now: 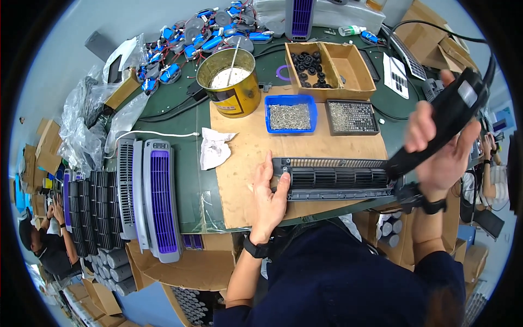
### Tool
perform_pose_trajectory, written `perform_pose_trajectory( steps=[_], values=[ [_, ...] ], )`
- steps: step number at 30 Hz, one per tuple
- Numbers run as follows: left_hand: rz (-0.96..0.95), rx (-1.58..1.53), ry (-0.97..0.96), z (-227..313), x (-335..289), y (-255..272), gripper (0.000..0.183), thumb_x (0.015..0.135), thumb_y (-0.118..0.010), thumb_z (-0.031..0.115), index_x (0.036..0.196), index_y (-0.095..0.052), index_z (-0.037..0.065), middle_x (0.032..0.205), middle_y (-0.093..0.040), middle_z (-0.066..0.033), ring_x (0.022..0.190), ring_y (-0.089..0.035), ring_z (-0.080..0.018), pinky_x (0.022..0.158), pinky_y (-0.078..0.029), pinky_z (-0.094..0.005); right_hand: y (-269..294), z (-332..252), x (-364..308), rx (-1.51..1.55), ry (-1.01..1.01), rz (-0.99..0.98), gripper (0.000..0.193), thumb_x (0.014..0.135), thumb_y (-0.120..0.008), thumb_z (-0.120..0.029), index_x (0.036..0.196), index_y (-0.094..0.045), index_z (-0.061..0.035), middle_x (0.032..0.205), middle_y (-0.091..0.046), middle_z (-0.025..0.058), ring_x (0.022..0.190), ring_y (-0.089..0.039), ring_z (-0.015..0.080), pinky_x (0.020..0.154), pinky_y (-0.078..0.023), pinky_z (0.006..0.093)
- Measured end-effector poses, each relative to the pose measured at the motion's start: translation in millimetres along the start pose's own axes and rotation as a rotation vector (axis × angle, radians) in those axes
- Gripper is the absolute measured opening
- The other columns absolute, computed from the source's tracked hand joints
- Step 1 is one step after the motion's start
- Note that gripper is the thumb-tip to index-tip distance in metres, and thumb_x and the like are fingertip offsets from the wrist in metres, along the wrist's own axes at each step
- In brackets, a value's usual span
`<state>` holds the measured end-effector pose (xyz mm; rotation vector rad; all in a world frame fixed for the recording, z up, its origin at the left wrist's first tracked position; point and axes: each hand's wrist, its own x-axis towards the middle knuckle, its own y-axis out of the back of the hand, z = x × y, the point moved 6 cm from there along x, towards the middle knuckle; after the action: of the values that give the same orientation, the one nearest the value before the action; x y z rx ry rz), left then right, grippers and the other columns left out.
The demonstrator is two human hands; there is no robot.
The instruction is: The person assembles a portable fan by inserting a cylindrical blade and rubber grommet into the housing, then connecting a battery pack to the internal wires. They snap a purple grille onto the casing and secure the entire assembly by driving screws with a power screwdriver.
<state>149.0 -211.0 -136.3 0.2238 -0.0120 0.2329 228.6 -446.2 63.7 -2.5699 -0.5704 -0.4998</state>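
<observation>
A dark grey fan housing (338, 193) with a finned black roller (338, 177) inside lies across the cardboard sheet in front of me. My left hand (269, 197) grips its left end, the thumb on the top edge and the fingers along the side. In my right hand (436, 141) is a black corded electric screwdriver (444, 122), tilted, with the fingers wrapped round its body. Its lower end is over the right end of the housing; whether it touches there I cannot tell.
Beyond the housing stand a blue tray of screws (290, 115), a black screw tray (353, 117), a divided carton (330, 70) and a yellow tin (229, 82). Purple-grilled fan housings (161, 201) and black rollers (90, 210) fill the left. A co-worker (52, 240) sits far left.
</observation>
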Motion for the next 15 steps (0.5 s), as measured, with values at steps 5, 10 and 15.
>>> perform_pose_trajectory(
  steps=[5, 10, 15],
  values=[
    [0.043, -0.015, -0.071, 2, -2, -5, 0.061, 0.092, -0.062, 0.019, 0.145, -0.039, -0.003, 0.111, -0.054, -0.0158, 0.106, -0.051, -0.0278, 0.096, -0.039, -0.0374, -51, 78, 8, 0.075, 0.038, 0.078, 0.093, 0.082, -0.033, -0.086, 0.130, -0.036, -0.0068, 0.065, -0.046, 0.0042, 0.053, -0.046, 0.0135, 0.054, -0.043, 0.0281],
    [0.055, 0.061, -0.093, 4, -4, -5, 0.059, 0.092, -0.061, 0.018, 0.143, -0.040, -0.005, 0.109, -0.053, -0.0166, 0.102, -0.052, -0.0294, 0.093, -0.040, -0.0385, -72, 122, 15, -0.021, 0.013, 0.033, 0.095, 0.084, -0.030, -0.084, 0.126, -0.039, 0.0003, 0.066, -0.051, 0.0079, 0.054, -0.048, 0.0145, 0.053, -0.043, 0.0281],
    [0.083, 0.031, -0.122, 7, -4, -3, 0.059, 0.091, -0.061, 0.019, 0.142, -0.042, -0.004, 0.106, -0.053, -0.0163, 0.100, -0.051, -0.0309, 0.093, -0.037, -0.0399, -75, 136, 15, 0.006, -0.027, 0.018, 0.095, 0.084, -0.030, -0.085, 0.125, -0.039, 0.0003, 0.066, -0.051, 0.0082, 0.053, -0.048, 0.0146, 0.053, -0.043, 0.0281]
  ],
)
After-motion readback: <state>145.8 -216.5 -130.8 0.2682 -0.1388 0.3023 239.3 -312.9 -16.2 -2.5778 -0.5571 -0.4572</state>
